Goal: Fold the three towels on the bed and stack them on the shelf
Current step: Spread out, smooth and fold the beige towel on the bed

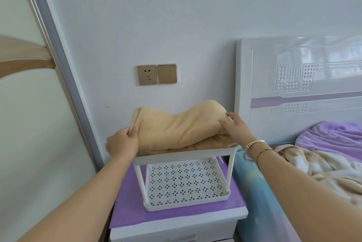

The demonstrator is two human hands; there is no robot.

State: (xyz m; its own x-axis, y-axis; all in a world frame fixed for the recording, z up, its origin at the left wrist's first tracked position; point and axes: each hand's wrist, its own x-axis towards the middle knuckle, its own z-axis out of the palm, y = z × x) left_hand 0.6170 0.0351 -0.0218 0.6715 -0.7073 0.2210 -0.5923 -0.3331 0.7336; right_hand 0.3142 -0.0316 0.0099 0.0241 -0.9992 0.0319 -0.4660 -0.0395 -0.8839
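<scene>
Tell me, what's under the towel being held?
Under the held towel lies another folded tan towel, resting on the white shelf. Both hands grip the top one. Whether more lies beneath is hidden.

The folded towel [176, 126] on the shelf [184, 156] is tan, and so is the one under it [211, 142]. The shelf is white, its lower tray [184, 183] pierced with a pattern of small four-petal cut-outs in rows. The worktop [129, 212] beneath is purple on top with white edges. On the far wall [176, 16], pale bluish white, the socket [147, 75] and switch [167, 73] are gold. The headboard [293, 85] at right is glossy white with a mauve band and dotted relief. On the bed lie a lilac blanket [333, 136] and a tan-and-white patterned one [313, 165].
</scene>
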